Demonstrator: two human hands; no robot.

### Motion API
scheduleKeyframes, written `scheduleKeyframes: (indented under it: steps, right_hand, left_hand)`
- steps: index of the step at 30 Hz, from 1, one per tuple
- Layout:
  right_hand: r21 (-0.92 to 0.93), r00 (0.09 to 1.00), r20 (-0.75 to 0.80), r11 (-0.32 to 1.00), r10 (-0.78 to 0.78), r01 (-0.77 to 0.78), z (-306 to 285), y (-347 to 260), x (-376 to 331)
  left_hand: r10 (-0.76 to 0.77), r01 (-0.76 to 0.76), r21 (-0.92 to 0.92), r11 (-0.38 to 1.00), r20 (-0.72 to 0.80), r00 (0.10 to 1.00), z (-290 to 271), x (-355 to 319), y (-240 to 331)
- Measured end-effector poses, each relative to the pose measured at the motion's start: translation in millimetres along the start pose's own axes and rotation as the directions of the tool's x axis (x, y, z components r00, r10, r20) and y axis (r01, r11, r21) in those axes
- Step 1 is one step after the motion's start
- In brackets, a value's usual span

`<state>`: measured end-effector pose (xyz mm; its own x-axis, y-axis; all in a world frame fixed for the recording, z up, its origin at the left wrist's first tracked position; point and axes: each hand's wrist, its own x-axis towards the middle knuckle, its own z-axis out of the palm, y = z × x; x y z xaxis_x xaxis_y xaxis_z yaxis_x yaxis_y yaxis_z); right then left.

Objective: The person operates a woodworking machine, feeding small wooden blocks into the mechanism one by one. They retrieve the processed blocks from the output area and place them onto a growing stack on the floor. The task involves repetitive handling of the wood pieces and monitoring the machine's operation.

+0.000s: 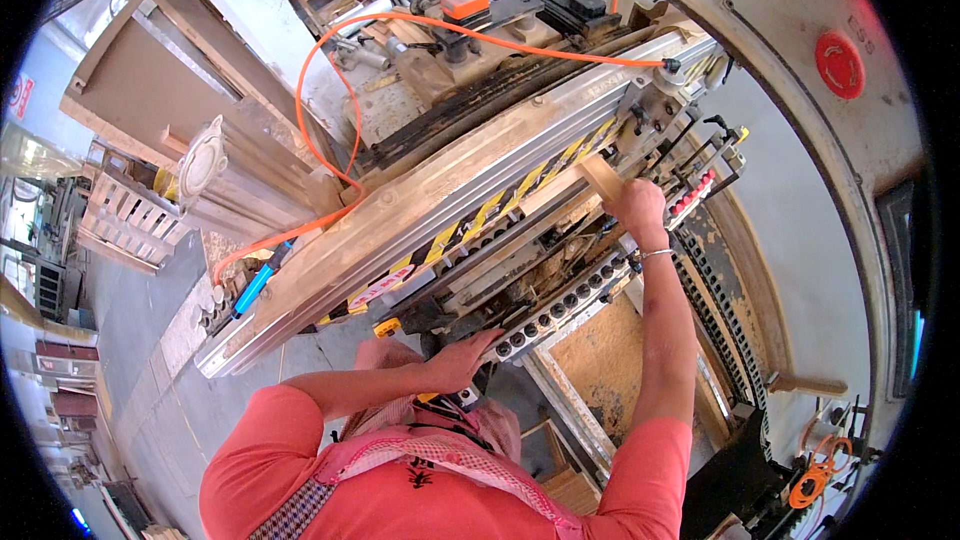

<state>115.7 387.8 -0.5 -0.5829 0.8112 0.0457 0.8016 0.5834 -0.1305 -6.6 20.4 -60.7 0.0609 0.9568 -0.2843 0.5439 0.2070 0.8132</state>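
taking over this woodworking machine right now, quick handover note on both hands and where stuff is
Right hand: arm stretched forward, closed on a light wooden block held at the far end of the machine's yellow-and-black striped rail.
Left hand: palm down, resting on the near end of the drill head row; nothing gripped.
Orange air hose loops over the top of the machine.
Done: the block is up at the rail.
Left: whether the block is seated cannot be told; the hand has not let go.
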Motion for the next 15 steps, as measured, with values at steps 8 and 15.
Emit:
scheduleKeyframes:
  steps: [8,15]
  right_hand:
    - [-0.003,1.0,-0.014,1.0,0.008,-0.008,6.8,1.8,-0.4]
    - [-0.069,0.999,-0.051,0.998,0.006,-0.01,10.0,-11.0,-1.6]
  left_hand:
    - [-0.018,0.018,0.011,1.0,0.015,1.0,-1.4,-3.4,4.2]
    - [0.047,-0.047,0.007,0.999,-0.017,0.999,-4.4,-9.1,-8.4]
